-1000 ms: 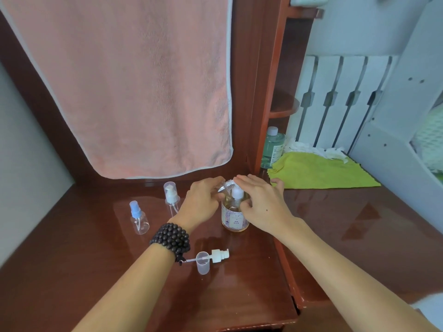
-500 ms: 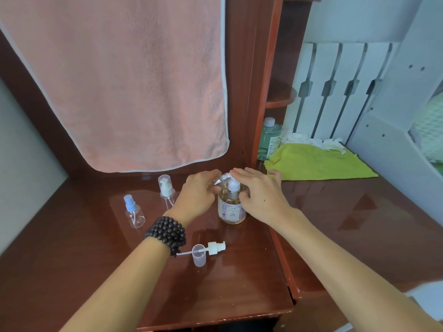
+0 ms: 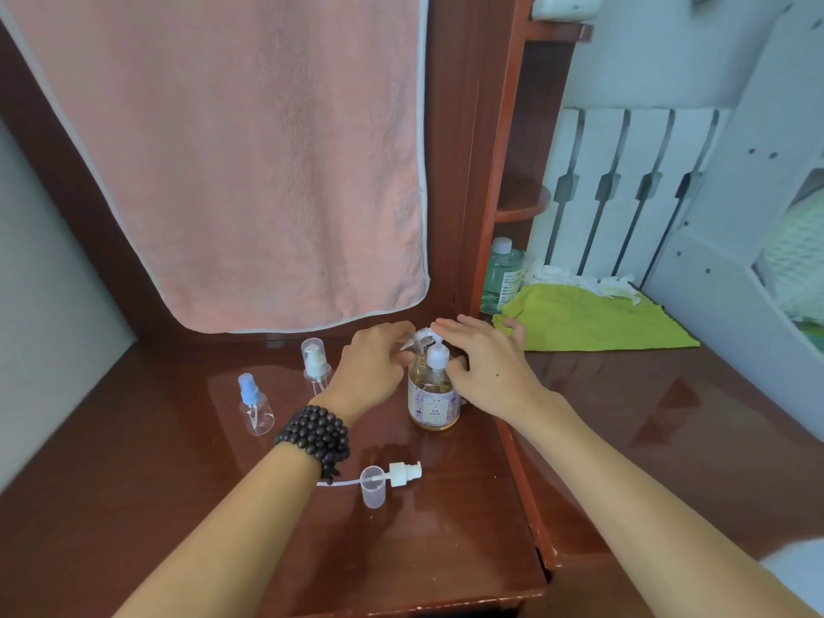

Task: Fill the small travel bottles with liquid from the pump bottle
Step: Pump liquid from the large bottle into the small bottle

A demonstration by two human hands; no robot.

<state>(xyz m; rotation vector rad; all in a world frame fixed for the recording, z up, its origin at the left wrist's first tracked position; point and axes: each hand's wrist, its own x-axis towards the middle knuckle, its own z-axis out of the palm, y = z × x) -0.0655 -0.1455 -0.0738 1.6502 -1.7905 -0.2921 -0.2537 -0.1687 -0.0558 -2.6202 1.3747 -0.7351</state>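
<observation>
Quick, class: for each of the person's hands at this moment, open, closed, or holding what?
Left hand: holds a small travel bottle, tilted at the pump bottle.
Right hand: open, fingers on the pump head.

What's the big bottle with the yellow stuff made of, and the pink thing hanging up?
The pump bottle looks like clear, glossy plastic, perhaps glass: the amber liquid shows through. The pink towel looks like soft, fuzzy cloth with a matte nap.

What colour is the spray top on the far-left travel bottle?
Light blue, on the clear travel bottle; seen in the head view.
</observation>
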